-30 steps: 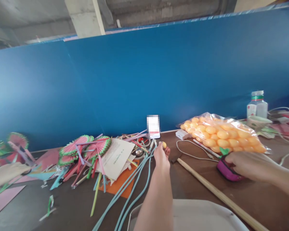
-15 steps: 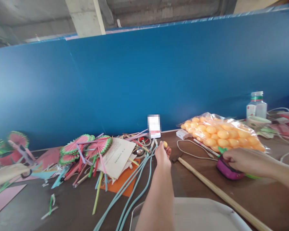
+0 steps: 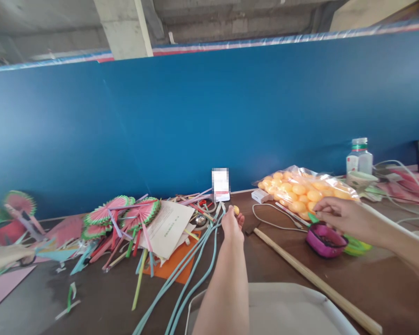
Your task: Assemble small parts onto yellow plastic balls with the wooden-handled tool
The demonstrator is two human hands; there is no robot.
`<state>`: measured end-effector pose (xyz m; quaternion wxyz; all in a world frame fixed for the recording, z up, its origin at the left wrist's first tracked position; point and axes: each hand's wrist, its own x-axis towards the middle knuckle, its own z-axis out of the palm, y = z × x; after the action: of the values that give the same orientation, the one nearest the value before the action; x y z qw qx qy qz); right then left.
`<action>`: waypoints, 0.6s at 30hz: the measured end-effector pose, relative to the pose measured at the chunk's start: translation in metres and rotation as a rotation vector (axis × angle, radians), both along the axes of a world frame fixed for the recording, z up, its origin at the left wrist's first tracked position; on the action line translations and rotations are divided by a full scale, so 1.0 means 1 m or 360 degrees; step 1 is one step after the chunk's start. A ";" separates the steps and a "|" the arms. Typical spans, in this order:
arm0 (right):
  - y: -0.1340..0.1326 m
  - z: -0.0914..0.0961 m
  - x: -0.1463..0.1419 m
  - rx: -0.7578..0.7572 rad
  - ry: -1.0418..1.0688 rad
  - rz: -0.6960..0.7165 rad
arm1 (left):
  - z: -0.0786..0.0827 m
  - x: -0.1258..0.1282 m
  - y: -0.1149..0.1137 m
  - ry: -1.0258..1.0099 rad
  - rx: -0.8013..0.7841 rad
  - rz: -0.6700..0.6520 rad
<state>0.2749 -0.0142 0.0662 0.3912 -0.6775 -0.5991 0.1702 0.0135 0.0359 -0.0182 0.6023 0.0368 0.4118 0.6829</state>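
Note:
My left hand (image 3: 232, 224) reaches out over the brown table (image 3: 335, 298) and pinches a small yellow ball (image 3: 236, 210) at its fingertips, beside a bundle of pale blue strips (image 3: 195, 260). My right hand (image 3: 342, 215) hovers just above an open magenta tub (image 3: 323, 241). Its fingers are curled and pinched on a small green piece (image 3: 313, 217). A green lid (image 3: 358, 245) lies just right of the tub. Behind my right hand is a clear bag of orange balls (image 3: 296, 190).
A long wooden stick (image 3: 310, 277) lies diagonally between my arms. Folded paper fans (image 3: 125, 211), coloured strips and a printed sheet (image 3: 167, 228) are heaped at left. A white tray (image 3: 286, 311) is near me, and a bottle (image 3: 359, 156) at back right. Another person's hand (image 3: 3, 258) is at the left edge.
My right hand has lifted off the magenta tub, which now shows open with a green lid beside it. My left hand keeps the yellow ball, almost still. The view shifted slightly.

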 end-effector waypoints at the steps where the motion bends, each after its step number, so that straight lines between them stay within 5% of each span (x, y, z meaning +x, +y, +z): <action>1: -0.002 0.006 -0.007 -0.0109 0.0120 0.0169 | 0.000 0.000 0.000 0.0000 -0.0002 -0.0002; 7: -0.011 0.050 -0.094 0.0048 0.0972 0.0603 | 0.005 0.000 0.000 0.0010 -0.0061 0.0000; 12: 0.006 0.076 -0.188 0.0090 0.1598 0.0690 | 0.008 -0.001 -0.001 0.0021 -0.0046 0.0048; 15: 0.026 0.069 -0.225 0.0113 0.1884 0.0696 | 0.007 -0.002 -0.002 0.0018 -0.0025 0.0091; 18: 0.043 0.039 -0.242 0.0052 0.2014 0.0522 | 0.004 -0.004 -0.001 0.0011 0.0059 0.0124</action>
<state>0.0325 0.0284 0.1051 0.6474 -0.3404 -0.3512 0.5845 0.0091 0.0347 -0.0138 0.5729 0.0343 0.4022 0.7133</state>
